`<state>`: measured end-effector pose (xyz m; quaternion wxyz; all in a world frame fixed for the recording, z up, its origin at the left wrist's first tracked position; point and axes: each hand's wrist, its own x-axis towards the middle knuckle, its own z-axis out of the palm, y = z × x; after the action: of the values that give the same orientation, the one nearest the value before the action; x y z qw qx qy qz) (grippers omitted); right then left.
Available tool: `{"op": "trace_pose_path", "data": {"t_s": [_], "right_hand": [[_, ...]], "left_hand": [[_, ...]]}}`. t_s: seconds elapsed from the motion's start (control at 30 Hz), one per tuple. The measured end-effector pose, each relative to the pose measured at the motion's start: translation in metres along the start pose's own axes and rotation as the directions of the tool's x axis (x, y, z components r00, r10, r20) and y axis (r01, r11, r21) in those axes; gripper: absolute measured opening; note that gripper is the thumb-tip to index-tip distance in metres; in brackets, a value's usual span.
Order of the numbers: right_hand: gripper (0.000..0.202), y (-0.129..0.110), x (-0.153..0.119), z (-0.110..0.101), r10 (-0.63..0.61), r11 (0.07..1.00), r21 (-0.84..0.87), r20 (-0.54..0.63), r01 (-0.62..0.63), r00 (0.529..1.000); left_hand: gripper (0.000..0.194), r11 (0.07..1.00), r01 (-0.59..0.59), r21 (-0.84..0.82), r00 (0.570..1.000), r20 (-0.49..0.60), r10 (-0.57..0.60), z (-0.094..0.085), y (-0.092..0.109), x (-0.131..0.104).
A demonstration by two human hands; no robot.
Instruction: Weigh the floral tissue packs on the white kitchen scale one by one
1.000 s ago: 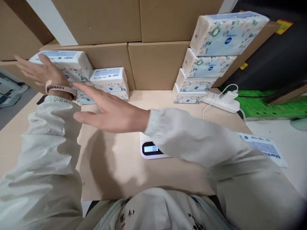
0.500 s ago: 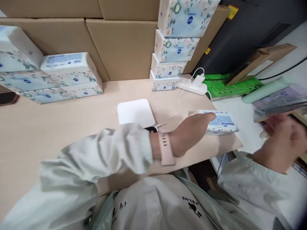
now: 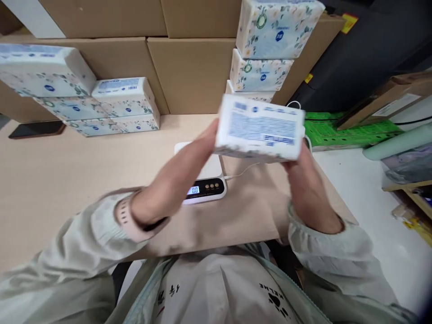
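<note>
A pack of tissues (image 3: 259, 128) in white and blue wrapping is held up off the table between my two hands. My left hand (image 3: 182, 173) presses its left end, and my right hand (image 3: 308, 189) grips the right end; the fingertips are partly hidden by the pack. Below and to the left lies a white digital scale (image 3: 209, 193), its lit display reading 0.0. My left hand passes over the scale and covers part of its plate. A white cable runs right from the scale.
Stacked tissue packs stand at the back left (image 3: 123, 108) and back right (image 3: 263, 74) against cardboard boxes (image 3: 192, 76). A dark phone (image 3: 37, 129) lies at the far left. A green box (image 3: 351, 132) and a pale green cylinder (image 3: 391, 139) are at right.
Both hands have come together on the tissue pack, which was lying at the table's right side. It is now lifted and moved left, near the scale, whose display has come into view.
</note>
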<state>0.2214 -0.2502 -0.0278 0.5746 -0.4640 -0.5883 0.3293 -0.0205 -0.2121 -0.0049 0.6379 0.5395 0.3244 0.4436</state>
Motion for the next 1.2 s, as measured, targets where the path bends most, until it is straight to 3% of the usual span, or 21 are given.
{"op": "trace_pose_path", "data": {"t_s": [0.07, 0.17, 0.23, 0.4, 0.5, 0.63, 0.77, 0.93, 1.2], "right_hand": [[0.075, 0.001, 0.006, 0.025, 0.03, 0.999, 0.003, 0.211, -0.032, 0.977], [0.08, 0.012, 0.011, 0.052, 0.056, 0.998, -0.011, 0.395, -0.056, 0.917], [0.077, 0.019, 0.013, 0.063, 0.05, 0.999, -0.019, 0.454, -0.046, 0.889], [0.07, 0.036, 0.021, 0.073, 0.064, 0.997, -0.076, 0.495, -0.03, 0.866], [0.064, 0.05, 0.024, 0.069, 0.101, 0.994, -0.078, 0.428, -0.074, 0.898], [0.047, 0.066, 0.023, 0.062, 0.103, 0.989, -0.116, 0.122, -0.089, 0.987], [0.044, 0.07, 0.019, 0.06, 0.001, 0.988, -0.152, -0.059, -0.01, 0.998], [0.041, 0.076, 0.018, 0.062, -0.094, 0.98, -0.186, -0.092, 0.076, 0.991], [0.042, 0.079, 0.019, 0.061, -0.148, 0.971, -0.201, -0.087, 0.128, 0.985]], "left_hand": [[0.058, 0.998, -0.059, 0.02, 0.993, -0.105, 0.061, -0.02, 0.005, -0.013], [0.051, 0.993, -0.11, 0.036, 0.965, -0.234, 0.115, -0.04, 0.004, -0.033], [0.049, 0.998, -0.063, 0.021, 0.965, -0.254, 0.066, -0.054, 0.003, -0.047], [0.052, 0.986, 0.164, -0.041, 0.972, -0.162, -0.168, -0.079, 0.003, -0.066], [0.054, 0.986, 0.167, -0.016, 0.965, -0.203, -0.167, -0.089, -0.005, -0.07], [0.056, 0.996, 0.038, 0.083, 0.919, -0.395, -0.003, -0.108, -0.024, -0.075], [0.058, 0.992, -0.055, 0.113, 0.868, -0.487, 0.103, -0.123, -0.036, -0.078], [0.064, 0.998, -0.035, 0.058, 0.901, -0.43, 0.057, -0.125, -0.039, -0.08], [0.059, 1.0, -0.011, 0.026, 0.917, -0.398, 0.021, -0.124, -0.048, -0.082]]}}
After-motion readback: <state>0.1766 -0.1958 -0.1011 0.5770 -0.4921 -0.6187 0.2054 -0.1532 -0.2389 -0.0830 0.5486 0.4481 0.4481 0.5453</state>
